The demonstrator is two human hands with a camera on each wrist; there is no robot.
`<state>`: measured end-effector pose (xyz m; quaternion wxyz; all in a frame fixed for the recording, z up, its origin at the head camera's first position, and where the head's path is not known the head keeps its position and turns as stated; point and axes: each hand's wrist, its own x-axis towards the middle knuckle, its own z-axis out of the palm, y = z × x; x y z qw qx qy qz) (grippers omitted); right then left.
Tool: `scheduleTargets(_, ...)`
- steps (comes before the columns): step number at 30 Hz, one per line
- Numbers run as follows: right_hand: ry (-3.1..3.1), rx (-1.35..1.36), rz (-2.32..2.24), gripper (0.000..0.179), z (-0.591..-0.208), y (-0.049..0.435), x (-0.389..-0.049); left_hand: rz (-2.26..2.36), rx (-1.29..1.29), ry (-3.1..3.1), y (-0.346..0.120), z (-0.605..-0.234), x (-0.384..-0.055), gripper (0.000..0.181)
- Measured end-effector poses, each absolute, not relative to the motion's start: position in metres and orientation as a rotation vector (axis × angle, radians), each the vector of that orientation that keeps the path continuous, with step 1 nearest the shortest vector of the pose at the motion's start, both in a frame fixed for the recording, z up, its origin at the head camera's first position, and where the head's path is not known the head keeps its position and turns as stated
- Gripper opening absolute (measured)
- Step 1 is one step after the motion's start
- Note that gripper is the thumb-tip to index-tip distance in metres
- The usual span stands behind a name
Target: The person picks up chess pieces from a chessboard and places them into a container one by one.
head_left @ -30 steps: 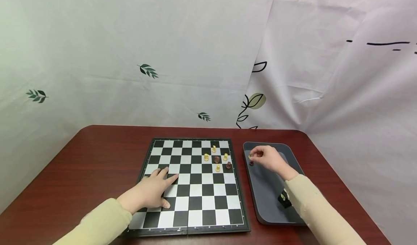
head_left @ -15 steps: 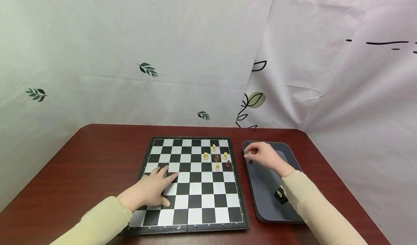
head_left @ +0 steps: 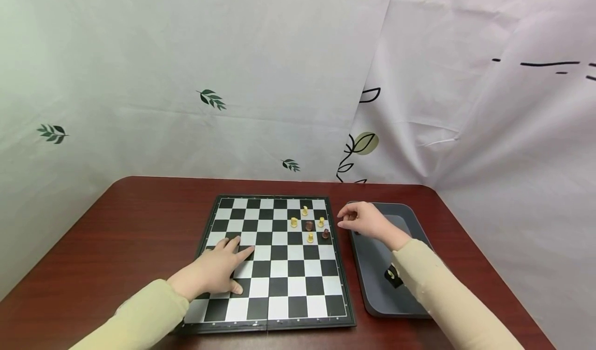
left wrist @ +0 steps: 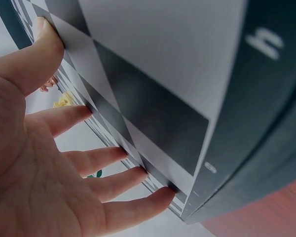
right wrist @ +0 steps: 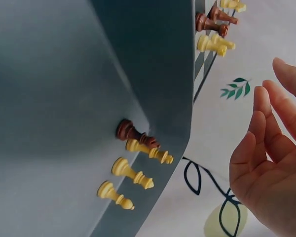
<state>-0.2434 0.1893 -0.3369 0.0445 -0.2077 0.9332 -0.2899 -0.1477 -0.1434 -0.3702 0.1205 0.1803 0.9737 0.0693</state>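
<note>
My left hand (head_left: pixel 216 270) rests spread on the left part of a chessboard (head_left: pixel 279 270), its fingertips touching the squares in the left wrist view. At the board's far right stand several yellow chess pieces (head_left: pixel 310 238) and two brown chess pieces (head_left: pixel 326 233). My right hand (head_left: pixel 365 219) hovers over the left rim of a grey tray (head_left: pixel 374 288), beside the board. No piece shows between its loosely bent fingers and thumb (right wrist: pixel 288 79) in the right wrist view. Inside the tray stand a brown chess piece (right wrist: pixel 130 132) and three yellow chess pieces (right wrist: pixel 130 173).
A dark red wooden table (head_left: pixel 116 246) carries the board and the tray, with a narrow strip of tabletop between them. Behind it hangs a white cloth (head_left: pixel 261 81) with leaf prints. A small black device (head_left: pixel 393 276) sits under my right sleeve.
My right hand has moved left, from over the far-left part of the tray to its rim near the board. The left hand and the pieces on the board have stayed put.
</note>
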Motion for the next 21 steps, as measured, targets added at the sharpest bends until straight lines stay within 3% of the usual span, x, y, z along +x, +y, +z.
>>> scheduleTargets(21,2.880,-0.720,-0.486,0.018,-0.343,0.155,-0.247,0.218,0.504,2.833,-0.144,-0.370,-0.148,0.087)
